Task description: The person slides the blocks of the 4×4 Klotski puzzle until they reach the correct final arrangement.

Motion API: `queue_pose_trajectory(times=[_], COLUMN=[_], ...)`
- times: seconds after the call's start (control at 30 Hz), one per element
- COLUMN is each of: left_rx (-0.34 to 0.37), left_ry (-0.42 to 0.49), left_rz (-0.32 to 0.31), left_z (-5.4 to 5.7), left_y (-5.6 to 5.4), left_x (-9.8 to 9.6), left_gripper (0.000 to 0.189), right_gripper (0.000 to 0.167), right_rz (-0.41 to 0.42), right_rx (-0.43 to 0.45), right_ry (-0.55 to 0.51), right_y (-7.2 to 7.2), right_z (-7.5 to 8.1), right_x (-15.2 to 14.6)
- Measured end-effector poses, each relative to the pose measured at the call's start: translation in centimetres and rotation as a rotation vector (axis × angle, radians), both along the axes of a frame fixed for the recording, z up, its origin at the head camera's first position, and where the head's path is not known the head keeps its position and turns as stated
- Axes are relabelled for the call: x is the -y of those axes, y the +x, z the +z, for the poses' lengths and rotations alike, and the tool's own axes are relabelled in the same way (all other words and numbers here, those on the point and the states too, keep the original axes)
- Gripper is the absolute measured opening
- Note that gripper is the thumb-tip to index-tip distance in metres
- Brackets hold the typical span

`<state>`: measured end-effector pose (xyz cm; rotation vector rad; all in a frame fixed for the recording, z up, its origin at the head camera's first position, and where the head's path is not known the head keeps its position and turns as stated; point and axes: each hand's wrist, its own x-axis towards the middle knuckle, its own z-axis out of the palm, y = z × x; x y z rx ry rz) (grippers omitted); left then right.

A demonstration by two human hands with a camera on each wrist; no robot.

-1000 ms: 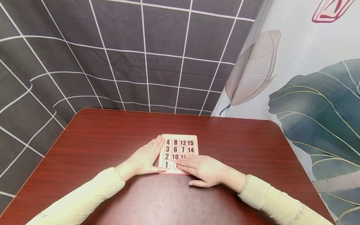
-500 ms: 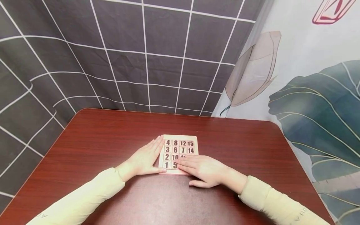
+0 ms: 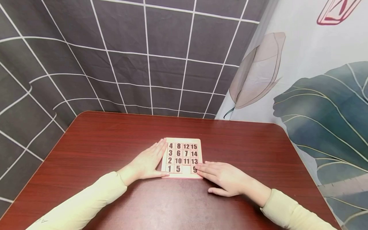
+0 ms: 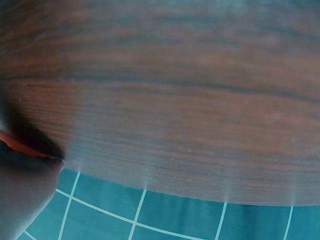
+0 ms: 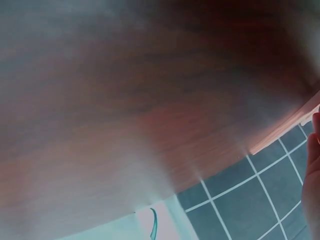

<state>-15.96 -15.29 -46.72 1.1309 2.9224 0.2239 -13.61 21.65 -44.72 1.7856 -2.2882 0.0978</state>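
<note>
A cream sliding number puzzle [image 3: 184,140] lies on the table in the head view. Its bottom row reads 1, 5, a gap, then the 9 tile [image 3: 194,170]. My left hand [image 3: 146,162] rests along the puzzle's left side, fingers straight against the edge and thumb at the near left corner. From the right, my right hand [image 3: 227,177] reaches in with straight fingers, their tips at the 9 tile and its thumb spread over the table. Only part of the left hand [image 4: 27,200] and right hand [image 5: 312,185] enters the wrist views.
The puzzle sits near the middle of a reddish-brown wooden table [image 3: 120,134]. Behind it hangs a dark grid-patterned curtain [image 3: 169,73], and a white leaf-printed curtain [image 3: 304,64] is at the right.
The 5 tile slid slightly left beside 1. My right hand then moved right, uncovering the 11, 13, 9 and the gap. The left hand stays in place on the puzzle.
</note>
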Motion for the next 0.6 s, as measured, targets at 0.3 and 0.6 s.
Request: queue_pose_trajectory(times=[0.3, 0.6], left_rx=[0.004, 0.016], left_ry=[-0.008, 0.000], left_rz=[0.004, 0.003], left_z=[0.0, 0.1], left_y=[-0.1, 0.1], left_x=[0.0, 0.0], left_gripper=[0.115, 0.114], right_gripper=[0.068, 0.067], right_rz=[0.024, 0.025], right_rx=[-0.010, -0.004], right_ry=[-0.006, 0.020], right_y=[-0.2, -0.3], right_z=[-0.4, -0.2], right_x=[0.7, 2.3])
